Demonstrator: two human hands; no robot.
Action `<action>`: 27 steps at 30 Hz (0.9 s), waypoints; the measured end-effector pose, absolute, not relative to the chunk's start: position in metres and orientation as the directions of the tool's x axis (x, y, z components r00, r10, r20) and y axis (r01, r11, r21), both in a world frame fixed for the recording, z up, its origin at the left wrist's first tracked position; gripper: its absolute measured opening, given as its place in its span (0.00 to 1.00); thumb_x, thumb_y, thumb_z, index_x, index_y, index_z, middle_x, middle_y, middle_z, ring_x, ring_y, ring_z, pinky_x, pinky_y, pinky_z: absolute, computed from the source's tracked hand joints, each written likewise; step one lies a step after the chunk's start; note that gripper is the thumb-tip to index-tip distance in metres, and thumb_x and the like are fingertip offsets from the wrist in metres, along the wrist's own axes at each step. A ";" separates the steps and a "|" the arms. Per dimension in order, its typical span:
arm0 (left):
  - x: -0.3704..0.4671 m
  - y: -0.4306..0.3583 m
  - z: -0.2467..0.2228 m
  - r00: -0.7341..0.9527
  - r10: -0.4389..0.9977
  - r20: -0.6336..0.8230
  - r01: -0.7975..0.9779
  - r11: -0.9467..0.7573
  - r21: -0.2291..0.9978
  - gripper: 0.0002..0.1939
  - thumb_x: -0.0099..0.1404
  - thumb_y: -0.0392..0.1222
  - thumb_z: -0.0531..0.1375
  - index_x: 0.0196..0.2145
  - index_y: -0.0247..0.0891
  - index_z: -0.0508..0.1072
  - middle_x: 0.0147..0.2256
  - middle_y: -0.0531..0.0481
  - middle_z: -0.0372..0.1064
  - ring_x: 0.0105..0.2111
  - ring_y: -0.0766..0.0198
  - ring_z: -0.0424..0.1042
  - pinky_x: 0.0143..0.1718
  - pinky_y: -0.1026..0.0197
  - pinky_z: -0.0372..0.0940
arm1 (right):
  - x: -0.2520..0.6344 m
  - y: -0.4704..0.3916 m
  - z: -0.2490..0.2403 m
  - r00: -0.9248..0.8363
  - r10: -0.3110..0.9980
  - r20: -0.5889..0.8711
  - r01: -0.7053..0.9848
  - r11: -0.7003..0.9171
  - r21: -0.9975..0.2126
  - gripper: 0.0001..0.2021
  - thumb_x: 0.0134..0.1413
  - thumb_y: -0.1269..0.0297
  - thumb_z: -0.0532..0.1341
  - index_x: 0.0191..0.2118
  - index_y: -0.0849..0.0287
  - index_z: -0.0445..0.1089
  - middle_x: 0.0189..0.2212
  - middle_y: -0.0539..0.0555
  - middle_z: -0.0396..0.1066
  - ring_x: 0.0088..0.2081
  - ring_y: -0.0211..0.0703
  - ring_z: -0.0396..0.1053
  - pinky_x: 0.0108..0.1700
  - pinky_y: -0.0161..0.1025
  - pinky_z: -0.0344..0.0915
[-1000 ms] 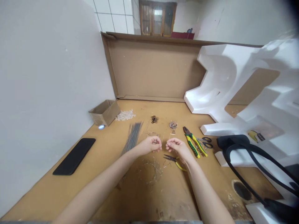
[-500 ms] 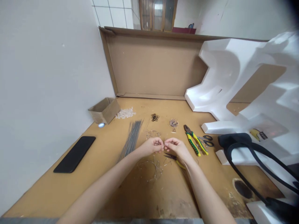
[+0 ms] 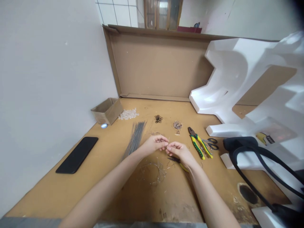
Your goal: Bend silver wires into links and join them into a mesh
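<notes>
My left hand (image 3: pixel 156 144) and my right hand (image 3: pixel 178 152) meet fingertip to fingertip above the table, both closed in a pinch. A thin wire (image 3: pixel 169 139) pokes up from between the fingertips; the rest of it is covered by them. Under my right hand lies a pair of yellow-handled needle-nose pliers (image 3: pixel 175 159), partly hidden by the wrist. Bent wire pieces (image 3: pixel 158 172) are scattered below the hands. A bundle of straight grey wires (image 3: pixel 136 139) lies left of my left hand. Beyond the hands are small black rings (image 3: pixel 158 119) and a pile of small metal parts (image 3: pixel 177 124).
Green-and-yellow pliers (image 3: pixel 199 144) and black-handled scissors (image 3: pixel 212 143) lie to the right, near white foam (image 3: pixel 220 130) and a black strap (image 3: pixel 239 152). On the left are a black phone-like slab (image 3: pixel 77 155), a cardboard box (image 3: pixel 108 111) and clear small pieces (image 3: pixel 129 114).
My left hand has shifted slightly up and right, its fingers now reaching over towards my right fingertips. The whole view has moved a little. Both hands remain pinched together.
</notes>
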State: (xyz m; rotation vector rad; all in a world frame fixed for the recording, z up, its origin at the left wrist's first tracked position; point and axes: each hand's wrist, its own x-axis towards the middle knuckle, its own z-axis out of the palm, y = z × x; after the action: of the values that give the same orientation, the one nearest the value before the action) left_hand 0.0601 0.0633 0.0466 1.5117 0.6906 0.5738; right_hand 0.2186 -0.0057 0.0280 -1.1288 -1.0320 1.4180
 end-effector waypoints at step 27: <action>0.062 0.059 0.048 0.673 0.739 -0.030 0.093 -0.045 0.995 0.12 0.53 0.46 0.60 0.28 0.34 0.66 0.19 0.56 0.63 0.20 0.72 0.63 0.20 0.70 0.55 | 0.216 -0.005 0.023 -0.058 0.993 -0.101 -0.082 -0.105 -0.991 0.11 0.42 0.57 0.65 0.29 0.60 0.71 0.25 0.50 0.71 0.25 0.33 0.65 0.30 0.33 0.62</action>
State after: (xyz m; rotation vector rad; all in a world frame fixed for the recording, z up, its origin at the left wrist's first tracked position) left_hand 0.0618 0.0585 0.0479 1.5511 0.7108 0.6012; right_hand 0.2162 -0.0047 0.0227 -1.1947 -1.1345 1.3637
